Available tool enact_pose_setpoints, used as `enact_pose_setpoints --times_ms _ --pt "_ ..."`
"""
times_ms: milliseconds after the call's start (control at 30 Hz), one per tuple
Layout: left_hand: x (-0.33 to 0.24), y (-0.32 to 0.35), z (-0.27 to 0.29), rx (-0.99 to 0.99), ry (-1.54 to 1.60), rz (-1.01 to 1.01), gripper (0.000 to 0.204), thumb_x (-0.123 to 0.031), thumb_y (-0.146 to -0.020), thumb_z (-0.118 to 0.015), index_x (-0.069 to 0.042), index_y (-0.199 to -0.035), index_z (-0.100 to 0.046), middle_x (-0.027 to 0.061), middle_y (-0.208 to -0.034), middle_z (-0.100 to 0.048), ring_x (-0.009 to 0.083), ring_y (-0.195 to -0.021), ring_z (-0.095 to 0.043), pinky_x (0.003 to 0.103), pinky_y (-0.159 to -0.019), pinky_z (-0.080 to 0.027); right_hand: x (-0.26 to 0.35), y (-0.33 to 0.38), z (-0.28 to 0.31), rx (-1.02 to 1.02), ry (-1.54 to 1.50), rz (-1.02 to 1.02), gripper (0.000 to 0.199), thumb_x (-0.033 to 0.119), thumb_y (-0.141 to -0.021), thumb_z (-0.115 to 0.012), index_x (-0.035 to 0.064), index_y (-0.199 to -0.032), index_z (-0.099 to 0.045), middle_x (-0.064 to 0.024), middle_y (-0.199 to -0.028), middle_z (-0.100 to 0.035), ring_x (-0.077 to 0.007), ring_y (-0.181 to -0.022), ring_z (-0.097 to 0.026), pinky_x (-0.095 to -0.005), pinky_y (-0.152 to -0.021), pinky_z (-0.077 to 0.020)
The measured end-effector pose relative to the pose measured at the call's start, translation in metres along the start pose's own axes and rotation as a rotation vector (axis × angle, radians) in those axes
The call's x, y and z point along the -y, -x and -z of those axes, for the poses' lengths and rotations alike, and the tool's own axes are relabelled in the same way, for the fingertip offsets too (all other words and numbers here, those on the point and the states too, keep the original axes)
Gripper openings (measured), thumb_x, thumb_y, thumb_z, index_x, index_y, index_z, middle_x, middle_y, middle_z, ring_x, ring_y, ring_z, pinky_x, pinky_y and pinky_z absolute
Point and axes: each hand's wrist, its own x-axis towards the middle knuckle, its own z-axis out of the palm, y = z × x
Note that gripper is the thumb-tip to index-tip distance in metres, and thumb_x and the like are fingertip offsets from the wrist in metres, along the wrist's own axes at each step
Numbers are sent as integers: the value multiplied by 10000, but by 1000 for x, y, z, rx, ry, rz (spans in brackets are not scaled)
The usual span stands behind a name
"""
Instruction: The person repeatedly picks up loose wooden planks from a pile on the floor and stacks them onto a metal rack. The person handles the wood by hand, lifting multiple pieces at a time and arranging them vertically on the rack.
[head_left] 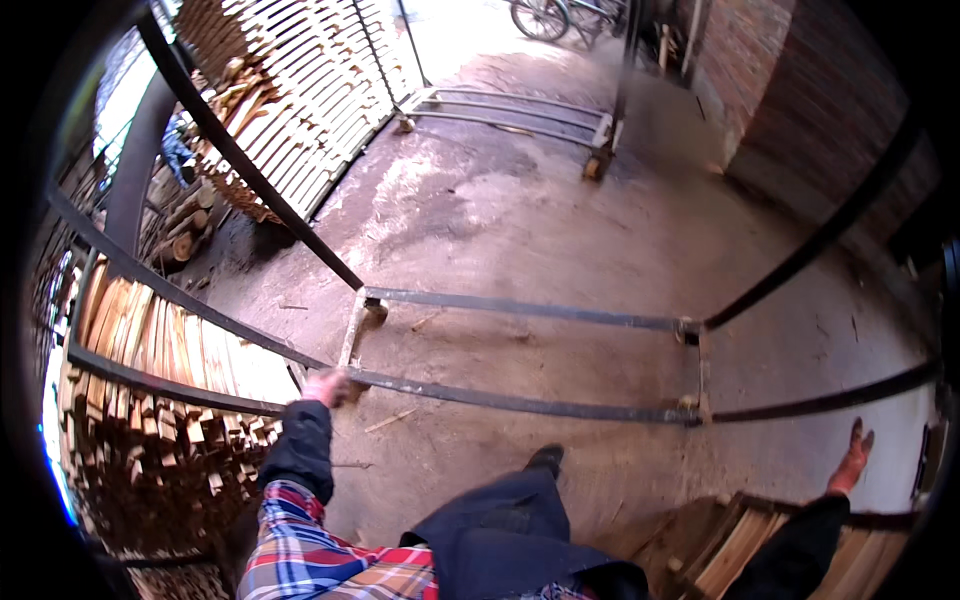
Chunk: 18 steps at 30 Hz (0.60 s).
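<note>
A tall, narrow metal rack frame (520,398) stands in front of me, with dark uprights and a low base. My left hand (326,387) is at the near left corner of this frame, overlapping the foot of an upright. Its fingers are blurred, so whether they grip the metal is unclear. Out to the right, my right hand (853,458) is open, fingers stretched out and apart, holding nothing. It is just below the frame's near right upright (830,398), with a gap visible between them.
Stacked wood strips (170,335) fill a rack at my left. More wooden boards (740,550) lie at lower right. Farther off are a wheeled metal base (510,118), a tall slatted wood stack (320,90), logs (185,235), a brick wall (800,110) and a bicycle (545,18).
</note>
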Motion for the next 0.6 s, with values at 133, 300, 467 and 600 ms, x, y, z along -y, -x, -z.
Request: enact_pose_setpoints --times_ms 133,300,467,600 --pt "21 42 -123 191 -194 144 352 -363 -863 -666 -57 -1037 -655 53 -785 -636 148 -583 -565 302 -509 -444 28 -55 -4 -126 -241 145 602 325 -1013 -412 25 -1508 -246 -105 -1560 -276 -208 -1439 -248 -372 -1181 -144" --pt "36 167 -217 299 -393 41 451 -390 -878 -636 -42 -1164 -651 56 -862 -671 147 -747 -604 282 -676 -497 59 -107 -19 -40 -415 51 738 583 -970 -411 31 -1456 -346 -126 -1452 -424 -222 -1346 -389 -371 -1163 -249" --pt "97 280 -250 123 -57 171 390 -346 -877 -644 -7 -1068 -665 65 -850 -658 142 -743 -606 280 -657 -498 46 -145 -8 252 -730 -29 648 517 -942 -540 42 -1366 -422 -130 -1188 -586 -242 -1179 -522 -369 -1087 -378" --pt "168 352 -247 42 -78 360 334 -302 -884 -649 -10 -1046 -648 89 -882 -660 169 -704 -626 300 -611 -508 26 -141 13 315 -690 116 588 530 -950 -514 64 -1305 -471 -111 -1117 -583 -220 -1066 -551 -336 -1036 -396"
